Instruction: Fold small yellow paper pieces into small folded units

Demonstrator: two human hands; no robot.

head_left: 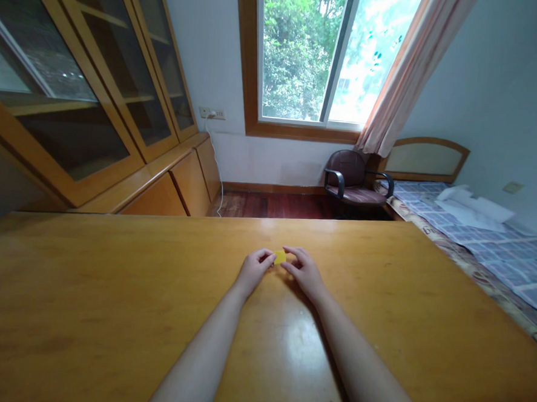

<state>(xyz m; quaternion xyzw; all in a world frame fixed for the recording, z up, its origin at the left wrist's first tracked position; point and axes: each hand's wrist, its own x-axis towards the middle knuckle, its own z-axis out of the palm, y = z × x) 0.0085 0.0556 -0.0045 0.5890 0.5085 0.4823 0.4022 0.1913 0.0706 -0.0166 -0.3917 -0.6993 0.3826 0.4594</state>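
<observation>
A small yellow piece of paper (279, 258), roughly rectangular, is held just above the wooden table (108, 288), near the middle of the view. My left hand (256, 267) pinches its left edge between thumb and fingers. On the other side, my right hand (307, 273) has thumb and forefinger at the paper's right edge, the forefinger near the upper corner and the thumb lower down. Parts of the paper's edges are covered by my fingertips.
Glass-doored cabinets (133, 96) line the left wall. Beyond the table's far edge are a brown armchair (354, 176) and a window (300, 57) with a pink curtain (408, 70). A bed (476, 232) with a checked cover stands to the right.
</observation>
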